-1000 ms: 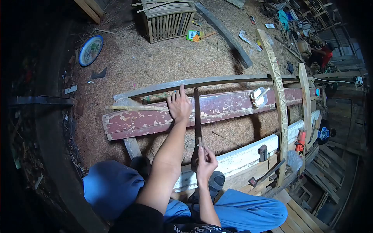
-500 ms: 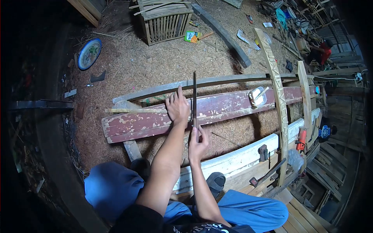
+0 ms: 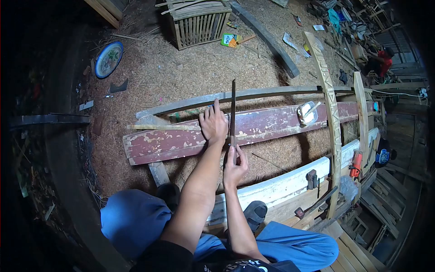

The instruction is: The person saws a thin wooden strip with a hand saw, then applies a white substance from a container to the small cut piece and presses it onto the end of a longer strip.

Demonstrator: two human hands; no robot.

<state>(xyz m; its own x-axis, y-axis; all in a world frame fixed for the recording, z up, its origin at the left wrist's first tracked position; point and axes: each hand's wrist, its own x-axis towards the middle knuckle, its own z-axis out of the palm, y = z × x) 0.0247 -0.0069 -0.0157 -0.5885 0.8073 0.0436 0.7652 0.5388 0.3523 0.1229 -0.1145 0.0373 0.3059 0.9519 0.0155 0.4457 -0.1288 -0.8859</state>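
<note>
My left hand (image 3: 215, 124) lies with its fingers stretched out on a worn red-brown plank (image 3: 172, 143) with peeling paint. A pale thin wooden strip (image 3: 163, 127) runs along the plank and under this hand. Just to the right, my right hand (image 3: 236, 170) is closed around the near end of a long thin dark blade (image 3: 233, 109). Seen nearly edge-on, the blade points away from me across the plank, close beside my left hand; its exact kind cannot be made out. Farther right on the plank sits a small clear container (image 3: 308, 114) with a stick in it.
A curved grey beam (image 3: 253, 93) runs behind the plank. Two curved pale timbers (image 3: 333, 118) (image 3: 361, 113) cross it at right. Nearer me lie a white-painted beam (image 3: 281, 181) and a red tool (image 3: 356, 163). A slatted crate (image 3: 201, 27) stands behind; a person in red (image 3: 385, 61) is far right.
The whole scene has shifted slightly to the right in the view. Both hands keep nearly the same places and grips, with the blade still beside my left hand.
</note>
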